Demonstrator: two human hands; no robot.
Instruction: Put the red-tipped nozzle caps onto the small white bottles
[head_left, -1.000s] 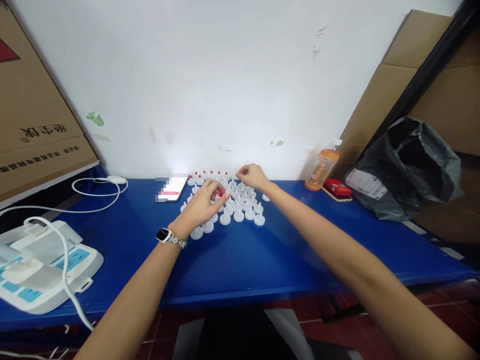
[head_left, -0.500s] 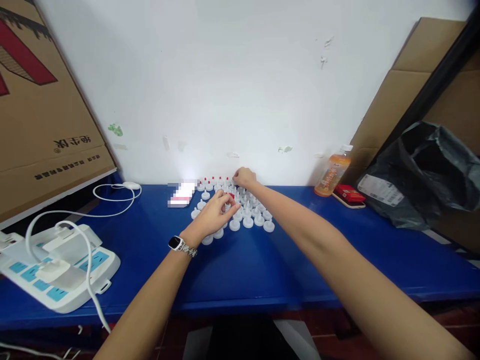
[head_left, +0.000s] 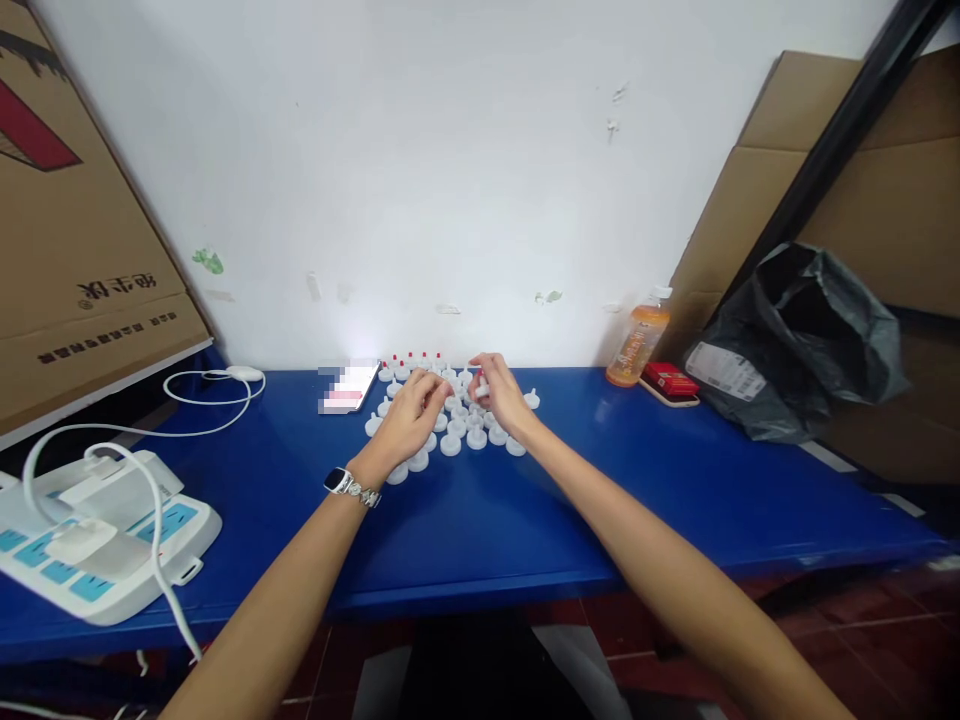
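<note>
A cluster of white nozzle caps [head_left: 477,438], round at the base with a pointed spout, stands on the blue table between and around my hands. Several at the back by the wall carry small red tips [head_left: 424,355]. My left hand [head_left: 411,412], with a watch on its wrist, hovers over the left part of the cluster. Its fingers are bent together, and anything in them is hidden. Over the right part, my right hand [head_left: 498,392] grips a white nozzle cap [head_left: 482,387] between thumb and fingers, beside the left fingertips.
A phone [head_left: 351,388] with a blurred screen lies left of the caps. Far left are a power strip [head_left: 105,540] with white cables and a cardboard box [head_left: 97,230]. To the right stand an orange drink bottle [head_left: 637,340], a red packet [head_left: 670,379] and a grey plastic bag [head_left: 780,370].
My right hand has come back from the rear row near the wall, nearer my left hand, and now has a white nozzle cap. The red piece by my left fingers is out of sight.
</note>
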